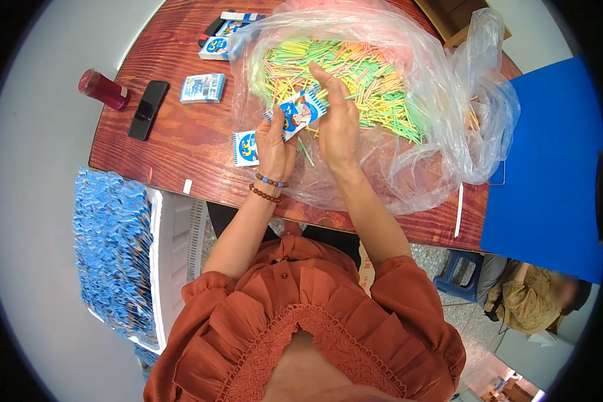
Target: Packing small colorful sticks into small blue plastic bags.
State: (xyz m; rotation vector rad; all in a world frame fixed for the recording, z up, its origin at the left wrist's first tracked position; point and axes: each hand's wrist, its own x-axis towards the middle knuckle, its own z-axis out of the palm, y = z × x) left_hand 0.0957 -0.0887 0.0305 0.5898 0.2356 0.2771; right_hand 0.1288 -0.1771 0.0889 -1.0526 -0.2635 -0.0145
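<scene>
My left hand, with two bead bracelets at its wrist, pinches a small blue-and-white printed packet over the near edge of the pile. My right hand is curled at the packet's right end, its index finger pointing away. Short pale green sticks show between its fingers and the packet; how many is hidden. Beyond both hands lies a big heap of thin pink, yellow and green sticks in a large clear plastic bag. Another such packet rests on the table left of my left hand.
Farther left on the red-brown wooden table are a stack of packets, a black phone and a red bottle. A white foam box piled with blue packets stands at lower left. A blue board stands right; a person sits beyond.
</scene>
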